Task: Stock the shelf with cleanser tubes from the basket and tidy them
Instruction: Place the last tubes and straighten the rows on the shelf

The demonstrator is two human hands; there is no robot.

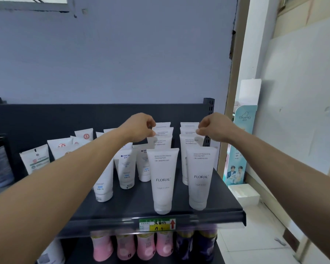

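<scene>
Two rows of white FLORAL cleanser tubes stand cap-down on the dark shelf [223, 189]. The front tube of the left row [163, 180] and the front tube of the right row [199, 178] stand near the shelf's front edge. My left hand [141, 127] reaches to the back of the left row, its curled fingers pinching the top edge of a rear tube [163, 130]. At the back of the right row, my right hand [213, 127] pinches the top of a rear tube [189, 129]. The basket is out of view.
Other white tubes [125, 168] stand on the shelf to the left, partly behind my left forearm. Pink and purple bottles [145, 246] fill the shelf below. A price label [156, 224] sits on the shelf front. A teal display stand [240, 145] is to the right.
</scene>
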